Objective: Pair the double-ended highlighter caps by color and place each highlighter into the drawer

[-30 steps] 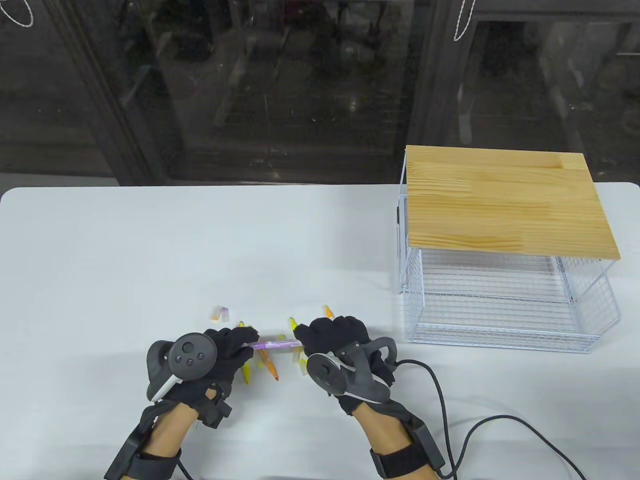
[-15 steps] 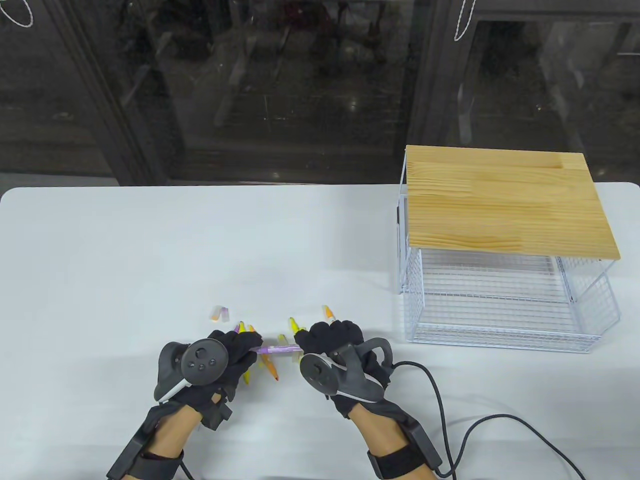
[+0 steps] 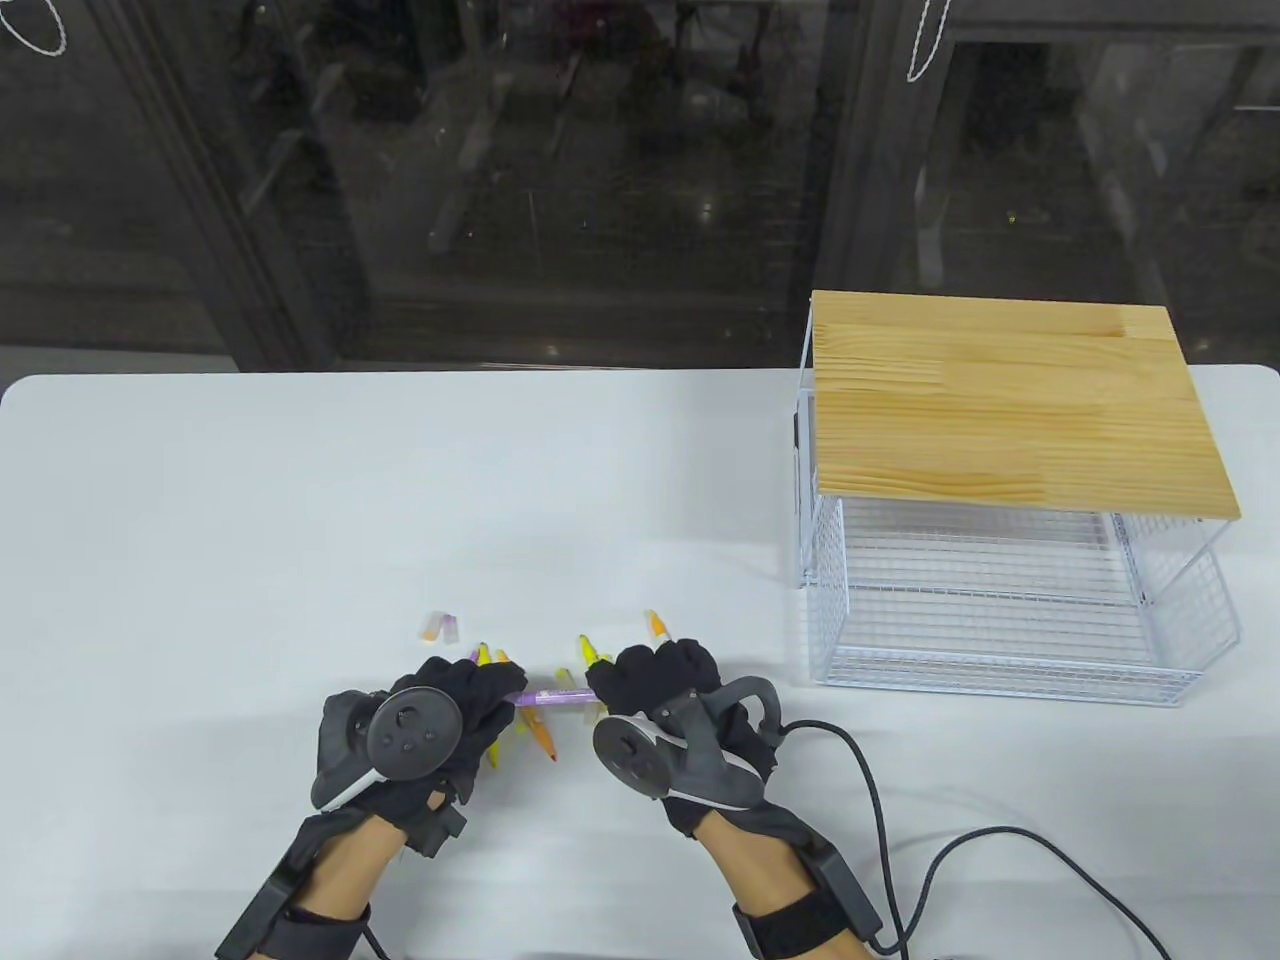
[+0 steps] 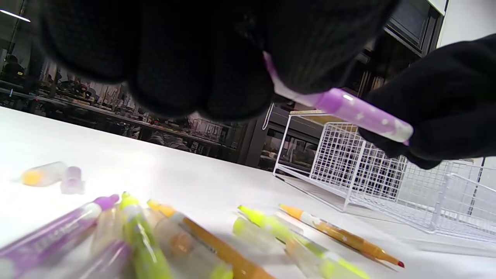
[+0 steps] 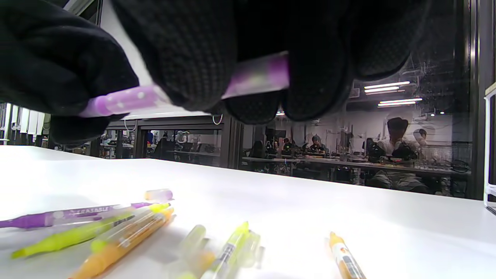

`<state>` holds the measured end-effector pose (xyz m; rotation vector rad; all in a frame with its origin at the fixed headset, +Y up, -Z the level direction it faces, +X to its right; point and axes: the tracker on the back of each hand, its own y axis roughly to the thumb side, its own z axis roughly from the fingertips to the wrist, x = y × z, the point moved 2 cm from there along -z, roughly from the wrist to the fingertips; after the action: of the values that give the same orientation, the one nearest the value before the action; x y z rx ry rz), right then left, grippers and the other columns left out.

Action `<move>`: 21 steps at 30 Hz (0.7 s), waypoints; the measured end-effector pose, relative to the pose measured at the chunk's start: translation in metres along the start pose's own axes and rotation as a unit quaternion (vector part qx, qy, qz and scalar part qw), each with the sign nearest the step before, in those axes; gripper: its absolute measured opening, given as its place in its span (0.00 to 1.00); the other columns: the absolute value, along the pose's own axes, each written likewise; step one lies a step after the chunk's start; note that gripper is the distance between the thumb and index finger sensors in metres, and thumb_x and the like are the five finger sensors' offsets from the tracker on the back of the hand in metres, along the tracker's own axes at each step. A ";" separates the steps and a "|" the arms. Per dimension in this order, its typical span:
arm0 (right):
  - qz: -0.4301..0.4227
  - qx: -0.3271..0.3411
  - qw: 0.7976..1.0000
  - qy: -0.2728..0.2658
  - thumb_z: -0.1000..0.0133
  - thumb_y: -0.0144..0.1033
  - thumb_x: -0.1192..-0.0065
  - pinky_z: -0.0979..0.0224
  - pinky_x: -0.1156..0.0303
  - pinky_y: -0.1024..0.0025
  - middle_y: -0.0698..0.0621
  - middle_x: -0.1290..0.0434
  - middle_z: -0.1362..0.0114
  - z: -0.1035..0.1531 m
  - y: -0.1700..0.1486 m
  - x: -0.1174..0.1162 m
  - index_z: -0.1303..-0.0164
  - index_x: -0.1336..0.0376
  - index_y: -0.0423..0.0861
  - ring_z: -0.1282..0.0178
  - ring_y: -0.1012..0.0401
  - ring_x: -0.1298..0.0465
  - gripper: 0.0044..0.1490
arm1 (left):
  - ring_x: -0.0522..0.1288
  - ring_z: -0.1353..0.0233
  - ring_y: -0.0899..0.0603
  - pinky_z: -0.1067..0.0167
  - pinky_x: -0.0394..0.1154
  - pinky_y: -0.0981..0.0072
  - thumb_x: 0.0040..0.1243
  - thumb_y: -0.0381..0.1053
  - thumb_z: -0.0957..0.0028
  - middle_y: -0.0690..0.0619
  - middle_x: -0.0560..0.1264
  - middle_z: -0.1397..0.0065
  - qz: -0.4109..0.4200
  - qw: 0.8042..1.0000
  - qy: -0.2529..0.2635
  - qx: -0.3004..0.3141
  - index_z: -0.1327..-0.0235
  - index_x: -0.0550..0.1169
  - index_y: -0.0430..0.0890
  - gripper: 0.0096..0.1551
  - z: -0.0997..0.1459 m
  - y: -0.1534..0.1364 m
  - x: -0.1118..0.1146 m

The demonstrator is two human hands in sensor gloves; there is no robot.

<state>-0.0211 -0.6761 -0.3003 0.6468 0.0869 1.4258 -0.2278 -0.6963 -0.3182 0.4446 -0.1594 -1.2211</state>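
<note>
A purple highlighter is held level above the table between both hands. My left hand pinches its left end, and my right hand curls round its right end. Under them lie several loose highlighters: a yellow one, an orange one, another orange one, plus a purple one. Two loose caps sit to the left. The white wire drawer stands pulled out at the right.
The drawer sits under a wire frame with a wooden top. A black cable trails from my right wrist across the table's front right. Dark glass doors stand behind the table's far edge.
Both hands have drawn closer together along the purple highlighter, the left moving right and the right moving slightly left. The pens on the table have not moved.
</note>
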 end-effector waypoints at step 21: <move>-0.005 -0.027 0.998 0.056 0.53 0.51 0.28 0.33 0.29 0.45 0.55 0.20 0.37 -0.003 0.000 -0.018 0.42 0.25 0.59 0.37 0.50 0.24 0.28 | 0.85 0.50 0.42 0.50 0.81 0.41 0.68 0.54 0.61 0.55 0.88 0.51 0.005 1.000 -0.015 -0.019 0.47 0.83 0.55 0.25 -0.004 0.002 0.005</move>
<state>-0.0255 -0.6920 -0.3086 0.5218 0.1394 1.4495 -0.2234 -0.6990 -0.3219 0.3920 -0.1625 -1.2194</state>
